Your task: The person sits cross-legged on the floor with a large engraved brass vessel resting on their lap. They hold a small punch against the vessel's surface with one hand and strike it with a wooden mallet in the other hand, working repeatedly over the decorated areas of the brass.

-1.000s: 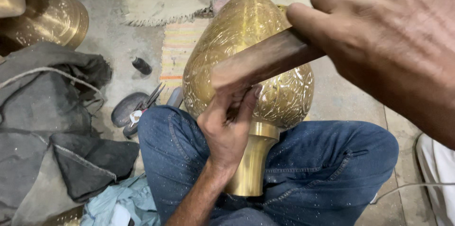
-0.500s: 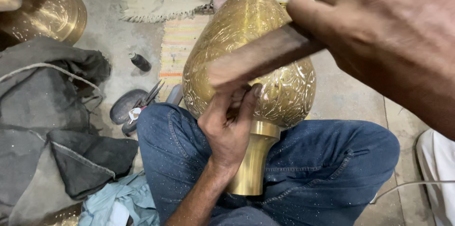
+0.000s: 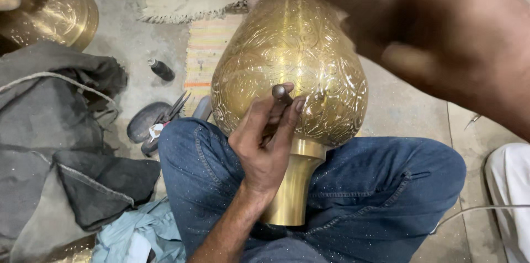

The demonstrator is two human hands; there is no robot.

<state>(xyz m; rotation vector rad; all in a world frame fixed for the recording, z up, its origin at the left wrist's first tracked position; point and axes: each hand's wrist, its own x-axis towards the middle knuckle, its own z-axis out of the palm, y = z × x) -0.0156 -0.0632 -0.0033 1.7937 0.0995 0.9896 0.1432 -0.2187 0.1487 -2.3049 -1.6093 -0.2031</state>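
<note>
Brass vase (image 3: 292,59), a large engraved vessel with a swollen body and a narrow flared foot, lies tilted across the lap of a seated person in blue jeans (image 3: 386,197); its foot is wedged between the thighs and its belly rises toward the camera. It looks heavy and rigid, hollow sheet metal with a polished skin that would slip under a dry palm, and its fine chased pattern would mark easily from a careless knock. The narrow stem just above the foot seems the surest place to grip, with the legs cradling the bulk.

Right hand (image 3: 441,42) hangs blurred above the upper right of the vase; I cannot tell whether it is closed on anything.

Left hand (image 3: 265,141) rests its heel against the lower belly, its fingers pinched together around a small dark steel punch (image 3: 280,93) whose tip touches the engraved surface.

To the left on the concrete floor (image 3: 121,36) lie crumpled grey cloths (image 3: 49,130), a second brass vessel (image 3: 52,12) in the upper corner, pliers (image 3: 165,117) beside a dark rounded object, and a little black bottle (image 3: 161,70).
</note>
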